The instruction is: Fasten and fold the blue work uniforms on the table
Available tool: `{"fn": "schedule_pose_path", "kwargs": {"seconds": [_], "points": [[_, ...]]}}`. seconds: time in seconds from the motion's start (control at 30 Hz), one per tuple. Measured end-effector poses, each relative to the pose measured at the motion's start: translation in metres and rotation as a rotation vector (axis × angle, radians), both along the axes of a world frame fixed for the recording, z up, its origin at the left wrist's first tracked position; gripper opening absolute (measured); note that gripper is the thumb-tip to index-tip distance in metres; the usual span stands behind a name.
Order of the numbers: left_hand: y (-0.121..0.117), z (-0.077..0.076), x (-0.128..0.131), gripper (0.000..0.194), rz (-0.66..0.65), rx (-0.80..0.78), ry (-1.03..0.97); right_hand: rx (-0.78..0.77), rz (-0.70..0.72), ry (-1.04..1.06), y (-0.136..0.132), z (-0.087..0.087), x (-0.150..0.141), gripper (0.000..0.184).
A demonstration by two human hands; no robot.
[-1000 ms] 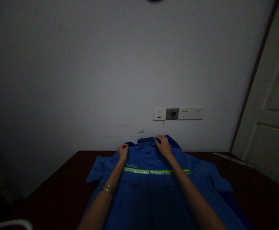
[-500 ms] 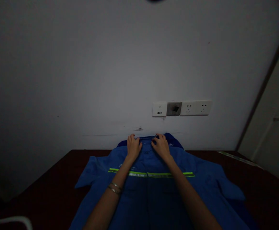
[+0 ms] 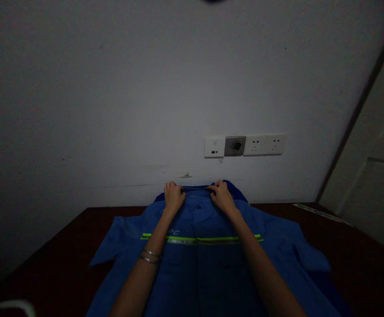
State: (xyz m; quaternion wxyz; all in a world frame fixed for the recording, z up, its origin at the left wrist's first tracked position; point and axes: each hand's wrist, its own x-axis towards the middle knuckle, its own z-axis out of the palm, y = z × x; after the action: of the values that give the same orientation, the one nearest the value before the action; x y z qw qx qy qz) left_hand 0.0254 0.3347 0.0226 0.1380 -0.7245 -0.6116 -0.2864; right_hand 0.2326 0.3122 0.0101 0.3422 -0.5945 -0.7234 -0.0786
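Note:
A blue short-sleeved work shirt with a yellow-green and silver reflective stripe lies spread out, front side up, its collar toward the wall. My left hand pinches the left side of the collar. On the collar's right side, my right hand grips the edge between thumb and fingers. Darker blue cloth shows beneath the shirt behind the collar and by the right sleeve. Two bracelets circle my left wrist.
The dark red table meets a pale wall bearing a row of sockets and switches. A thin strip lies at the back right, near a white door. A white curved object pokes in at lower left.
My hands have moved slightly apart, and the collar is drawn wider and straighter between them. The view has shifted a little to the right.

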Motion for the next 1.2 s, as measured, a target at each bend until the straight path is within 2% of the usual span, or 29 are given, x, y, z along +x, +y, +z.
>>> {"fn": "schedule_pose_path", "kwargs": {"seconds": [0.13,0.23,0.37,0.5,0.63,0.8,0.9,1.03,1.1,1.2], "points": [[0.005,0.013,-0.013,0.025,-0.071,-0.165,-0.068,-0.044,0.089,0.033,0.0,0.007,0.007,0.034],[0.011,0.021,-0.024,0.029,-0.129,-0.257,-0.133,-0.087,0.107,0.052,0.0,0.012,0.018,0.034],[0.016,0.025,-0.035,0.03,-0.213,-0.192,-0.023,-0.132,0.121,0.025,-0.001,0.018,0.031,0.032],[0.015,0.017,-0.036,0.028,-0.19,-0.124,0.101,-0.123,0.023,-0.044,-0.003,0.016,0.031,0.032],[0.012,0.003,-0.027,0.041,-0.143,-0.115,0.166,-0.068,-0.102,-0.104,-0.002,0.004,0.019,0.033],[0.005,0.001,-0.011,0.021,-0.115,0.017,0.116,0.033,-0.164,-0.131,-0.004,0.0,0.001,0.023],[0.001,0.004,-0.001,0.017,-0.186,0.062,0.098,0.076,-0.165,-0.174,-0.006,0.002,-0.007,0.019],[0.003,-0.002,0.006,0.018,-0.384,-0.057,0.129,0.055,-0.145,-0.236,-0.007,0.002,-0.011,0.02],[0.007,-0.009,0.004,0.018,-0.397,-0.076,0.107,0.041,-0.145,-0.24,-0.007,0.0,-0.01,0.02],[0.014,-0.018,-0.004,0.021,-0.343,-0.035,0.045,0.034,-0.155,-0.242,-0.006,-0.003,-0.007,0.022]]}}
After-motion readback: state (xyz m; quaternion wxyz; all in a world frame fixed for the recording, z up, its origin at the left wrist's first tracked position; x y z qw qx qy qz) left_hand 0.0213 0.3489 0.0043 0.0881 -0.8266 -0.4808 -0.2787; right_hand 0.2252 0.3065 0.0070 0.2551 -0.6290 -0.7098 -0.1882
